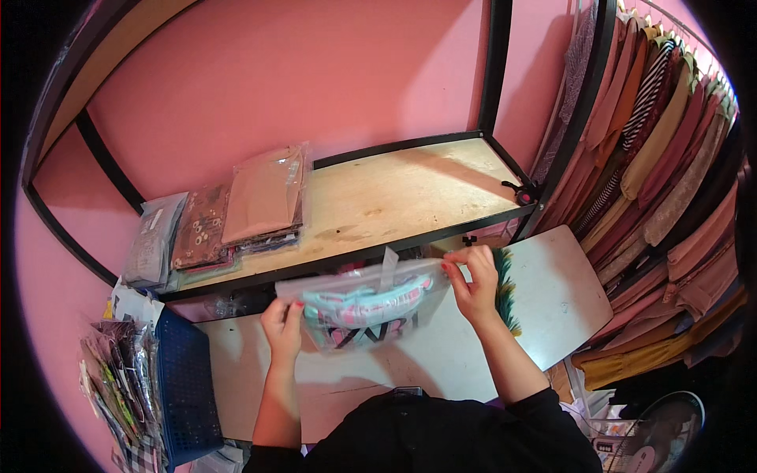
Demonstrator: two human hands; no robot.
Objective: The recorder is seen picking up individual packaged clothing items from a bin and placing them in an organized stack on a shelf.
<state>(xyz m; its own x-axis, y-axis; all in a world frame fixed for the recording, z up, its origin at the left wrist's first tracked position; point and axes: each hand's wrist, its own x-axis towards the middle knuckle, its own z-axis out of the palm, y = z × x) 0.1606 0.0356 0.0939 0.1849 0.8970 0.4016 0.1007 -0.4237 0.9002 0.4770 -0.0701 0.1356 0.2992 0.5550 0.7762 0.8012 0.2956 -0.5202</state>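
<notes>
Between both hands, above the white tabletop (449,355), hangs a clear plastic bag (366,307) with a folded light-blue and pink printed garment inside. My left hand (284,325) pinches the bag's upper left corner. With thumb and fingers, my right hand (473,281) grips its upper right corner. A pale strip or flap (388,267) stands up from the middle of the bag's top edge. Green and yellow tinsel-like trim (507,292) lies on the tabletop just beyond my right hand.
A black-framed wooden shelf (378,207) holds bagged folded clothes (263,195) at the left. Beside the table stands a blue plastic basket (186,378), with packaged garments (121,384) at its left. Hanging clothes (656,148) line the right side, above a fan (662,437).
</notes>
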